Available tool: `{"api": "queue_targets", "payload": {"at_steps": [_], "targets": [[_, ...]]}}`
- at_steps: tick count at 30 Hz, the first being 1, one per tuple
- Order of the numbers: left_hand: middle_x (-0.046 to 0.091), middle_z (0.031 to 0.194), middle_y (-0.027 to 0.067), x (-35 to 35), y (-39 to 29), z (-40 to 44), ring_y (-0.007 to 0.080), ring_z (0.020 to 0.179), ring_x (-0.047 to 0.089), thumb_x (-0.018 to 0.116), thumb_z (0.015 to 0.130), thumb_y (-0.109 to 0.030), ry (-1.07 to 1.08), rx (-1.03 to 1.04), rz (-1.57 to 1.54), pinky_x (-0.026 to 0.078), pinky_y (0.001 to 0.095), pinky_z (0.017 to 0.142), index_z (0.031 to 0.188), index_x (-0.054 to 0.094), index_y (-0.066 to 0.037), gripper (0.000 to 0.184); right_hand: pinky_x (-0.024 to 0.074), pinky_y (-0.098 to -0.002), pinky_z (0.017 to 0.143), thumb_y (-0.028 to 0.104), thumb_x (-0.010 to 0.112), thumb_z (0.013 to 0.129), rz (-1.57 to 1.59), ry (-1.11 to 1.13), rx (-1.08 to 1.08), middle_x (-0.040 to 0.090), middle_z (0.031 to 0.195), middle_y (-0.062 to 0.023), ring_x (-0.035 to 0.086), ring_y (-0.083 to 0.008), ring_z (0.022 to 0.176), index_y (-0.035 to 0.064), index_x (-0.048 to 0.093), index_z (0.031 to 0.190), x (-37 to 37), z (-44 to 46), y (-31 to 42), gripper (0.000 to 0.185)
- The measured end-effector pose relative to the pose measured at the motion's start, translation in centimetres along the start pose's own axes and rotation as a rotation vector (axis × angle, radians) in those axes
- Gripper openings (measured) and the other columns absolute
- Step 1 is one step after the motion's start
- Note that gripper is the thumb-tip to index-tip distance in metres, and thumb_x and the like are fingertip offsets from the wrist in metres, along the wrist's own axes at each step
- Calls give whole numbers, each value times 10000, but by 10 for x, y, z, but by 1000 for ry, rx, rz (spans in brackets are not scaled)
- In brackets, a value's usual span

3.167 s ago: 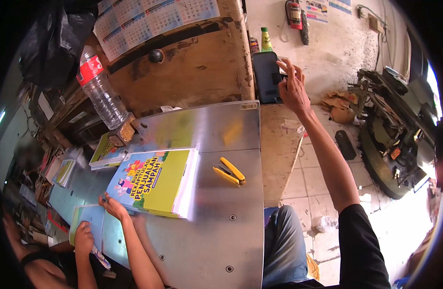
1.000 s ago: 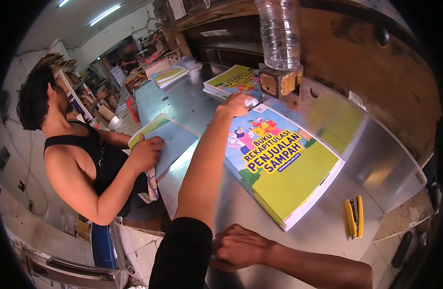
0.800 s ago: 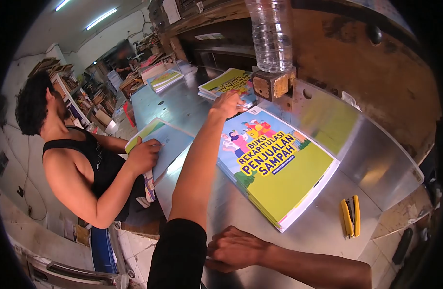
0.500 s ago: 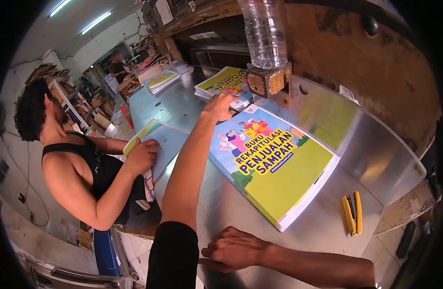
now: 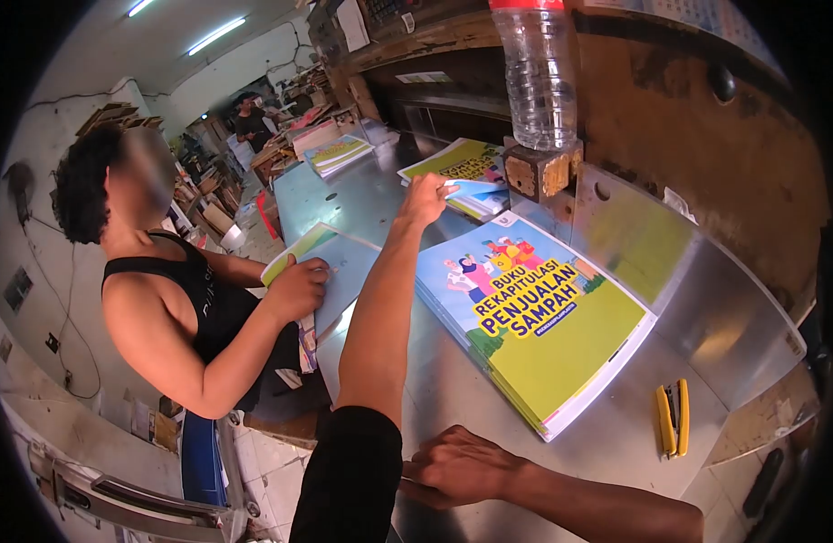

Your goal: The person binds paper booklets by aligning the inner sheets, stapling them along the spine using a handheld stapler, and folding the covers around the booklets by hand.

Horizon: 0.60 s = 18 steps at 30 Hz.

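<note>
My left hand (image 5: 424, 201) reaches to the far stack of booklets (image 5: 464, 163) and pinches the near corner of the top booklet (image 5: 475, 188), which is bent upward. Nearer to me lies a larger pile of booklets (image 5: 561, 362), with green and blue covers reading "Buku Rekapitulasi Penjualan Sampah". My right hand (image 5: 462, 466) rests low on the metal table (image 5: 616, 443), left of the pile's near corner. Its fingers are curled in, and nothing shows in them. To the right of the pile lies a yellow stapler (image 5: 673, 418).
On the left, a co-worker (image 5: 181, 308) in a black tank top holds a booklet (image 5: 330, 262) over the table. Another booklet stack (image 5: 338, 154) sits farther back. A plastic bottle (image 5: 539, 86) stands on a wooden block (image 5: 543, 170). Beside it leans a clear sheet (image 5: 647, 226).
The top booklet's corner on the far stack now bends up in my left hand's fingers. The view has shifted slightly; my right hand stays on the table.
</note>
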<state>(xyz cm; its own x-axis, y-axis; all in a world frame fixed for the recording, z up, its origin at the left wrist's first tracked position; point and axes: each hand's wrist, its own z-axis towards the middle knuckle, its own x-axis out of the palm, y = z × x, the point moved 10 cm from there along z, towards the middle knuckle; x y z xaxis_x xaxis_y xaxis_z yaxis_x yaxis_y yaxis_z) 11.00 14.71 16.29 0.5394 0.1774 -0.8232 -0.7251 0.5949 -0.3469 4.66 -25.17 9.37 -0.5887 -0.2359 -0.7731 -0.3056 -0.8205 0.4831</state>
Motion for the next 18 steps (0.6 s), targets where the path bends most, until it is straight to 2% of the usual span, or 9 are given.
{"api": "queue_targets", "payload": {"at_steps": [3,6,9,12,14,18], "targets": [[673,942,266,-13,10,-5,459,944,642,688,949,-193,-46,-98,-70,513,497,811,1002,735,-45,164,537,-465,608,270,533,1016,11,-33,-8,630,625,-211,644,-393,591,13,622,681,-4,0,2,433],[684,950,263,-17,2,-4,456,959,647,674,953,-179,-31,-77,21,524,495,836,1026,746,-69,150,536,-469,600,269,534,1017,3,-34,-17,628,621,-212,645,-394,592,16,620,682,-7,0,4,429],[688,955,265,-7,-13,-3,455,969,647,669,950,-172,18,41,77,528,498,854,1021,748,-60,154,536,-472,604,271,536,1017,6,-5,0,625,619,-214,646,-396,597,11,622,685,-3,0,2,430],[682,963,274,-9,-27,-5,458,983,641,669,948,-176,-42,121,109,528,501,866,1023,745,-46,167,539,-477,615,279,530,1020,-16,17,18,622,620,-224,648,-405,605,9,631,693,1,-1,-1,436],[677,974,281,-29,-14,-6,458,992,640,663,951,-171,-160,9,74,523,497,864,1022,744,-36,173,541,-479,629,284,526,1022,-8,15,25,622,620,-226,650,-410,613,9,633,696,-1,-2,-1,439],[680,953,282,-71,-8,-5,469,938,651,673,942,-146,-267,-9,36,517,510,827,1021,744,-34,154,544,-490,677,293,514,1026,4,31,41,625,622,-227,655,-428,642,10,639,700,0,-2,0,450]]}}
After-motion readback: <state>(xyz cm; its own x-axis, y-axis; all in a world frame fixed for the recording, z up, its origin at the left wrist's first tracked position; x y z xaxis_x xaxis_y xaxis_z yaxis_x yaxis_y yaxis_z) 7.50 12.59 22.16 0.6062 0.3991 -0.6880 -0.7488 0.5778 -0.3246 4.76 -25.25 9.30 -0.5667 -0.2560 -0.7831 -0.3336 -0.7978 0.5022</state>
